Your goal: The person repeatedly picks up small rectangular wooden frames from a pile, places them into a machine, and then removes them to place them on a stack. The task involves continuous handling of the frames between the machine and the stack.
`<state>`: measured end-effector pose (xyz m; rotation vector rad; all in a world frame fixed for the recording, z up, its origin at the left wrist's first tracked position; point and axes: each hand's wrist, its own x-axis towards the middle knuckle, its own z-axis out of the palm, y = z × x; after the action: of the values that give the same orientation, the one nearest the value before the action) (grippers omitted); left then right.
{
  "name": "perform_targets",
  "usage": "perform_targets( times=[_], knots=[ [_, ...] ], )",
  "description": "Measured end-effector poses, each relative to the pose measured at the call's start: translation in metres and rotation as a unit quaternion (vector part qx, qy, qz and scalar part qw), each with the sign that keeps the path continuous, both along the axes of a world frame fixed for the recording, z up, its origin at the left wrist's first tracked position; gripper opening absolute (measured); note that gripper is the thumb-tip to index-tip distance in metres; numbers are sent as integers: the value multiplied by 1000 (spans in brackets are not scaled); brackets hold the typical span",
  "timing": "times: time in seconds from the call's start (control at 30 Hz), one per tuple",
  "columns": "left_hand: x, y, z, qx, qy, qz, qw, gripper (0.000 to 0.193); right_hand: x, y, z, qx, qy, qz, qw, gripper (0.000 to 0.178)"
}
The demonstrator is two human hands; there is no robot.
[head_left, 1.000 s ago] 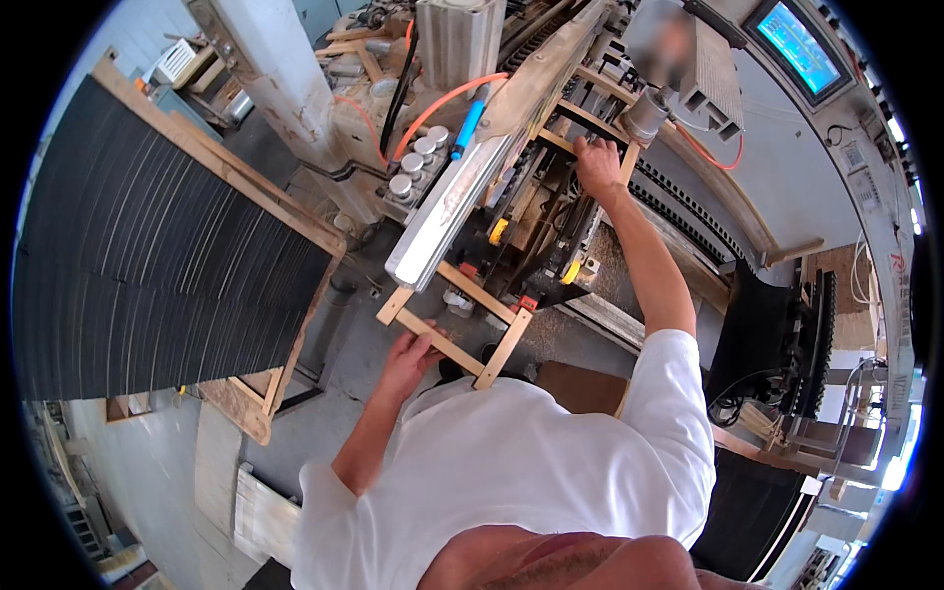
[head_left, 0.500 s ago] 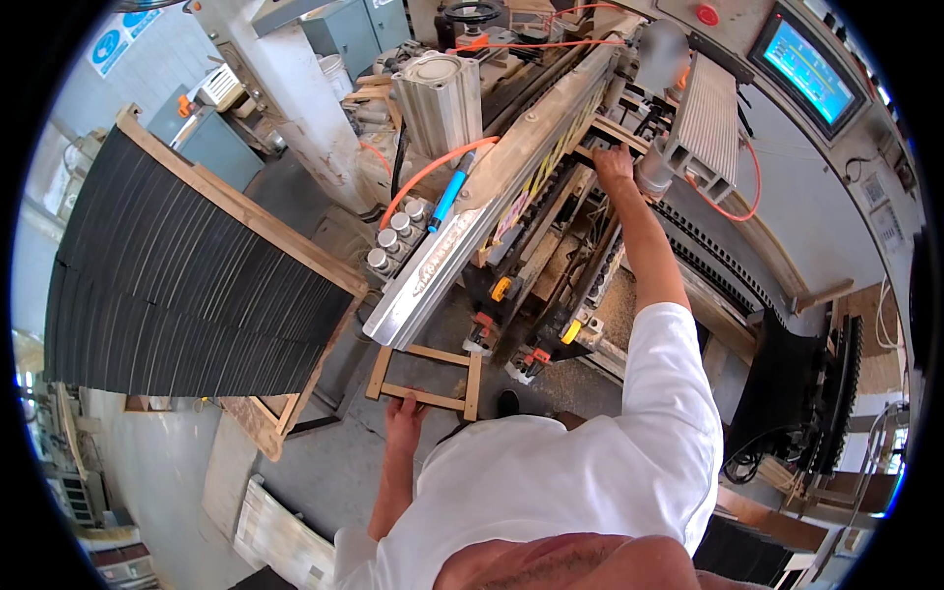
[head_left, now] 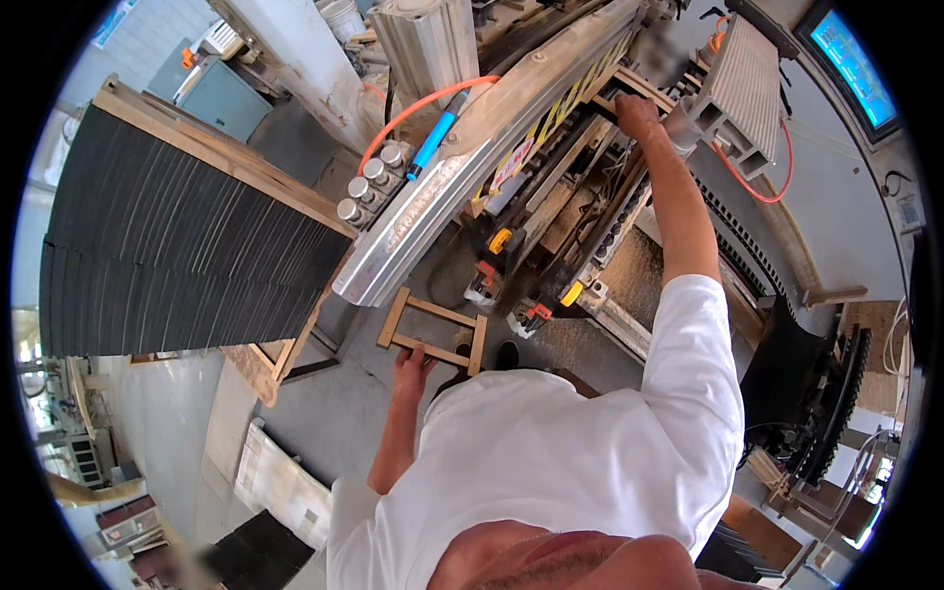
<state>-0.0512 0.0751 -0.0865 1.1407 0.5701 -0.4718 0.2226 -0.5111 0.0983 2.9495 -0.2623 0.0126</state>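
Note:
Low at my left side, my left hand grips the near rail of a small wooden frame, with my fingers curled around it. The frame has two longer rails joined by side bars and hangs above the floor. My right arm reaches forward into a machine, where my right hand is closed on the near bar of a second wooden frame. That frame lies across the machine's rails, beside a ribbed metal cylinder block. The fingertips of my right hand are partly hidden.
A dusty metal beam with a blue marker on it runs diagonally ahead. Tall stacks of dark strips stand at left. Yellow-and-red clamps project near my feet. A lit screen is at upper right.
The view has tilted, so the machine and both hands sit higher in the picture. Both hands stay at their wooden frames, and more of the far one shows.

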Motion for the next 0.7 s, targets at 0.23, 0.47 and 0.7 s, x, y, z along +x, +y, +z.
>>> perform_targets(
  times=[0.23,0.47,0.7],
  knots=[
    [-7,2,-18,43,-13,8,999,36,18,-40,-38,12,-54,47,997,16],
    [-16,4,-29,49,26,62,997,34,16,-54,-43,7,-45,139,989,23],
    [-10,3,-30,74,10,70,995,29,20,-38,-24,-24,-6,74,997,26]
  ],
)
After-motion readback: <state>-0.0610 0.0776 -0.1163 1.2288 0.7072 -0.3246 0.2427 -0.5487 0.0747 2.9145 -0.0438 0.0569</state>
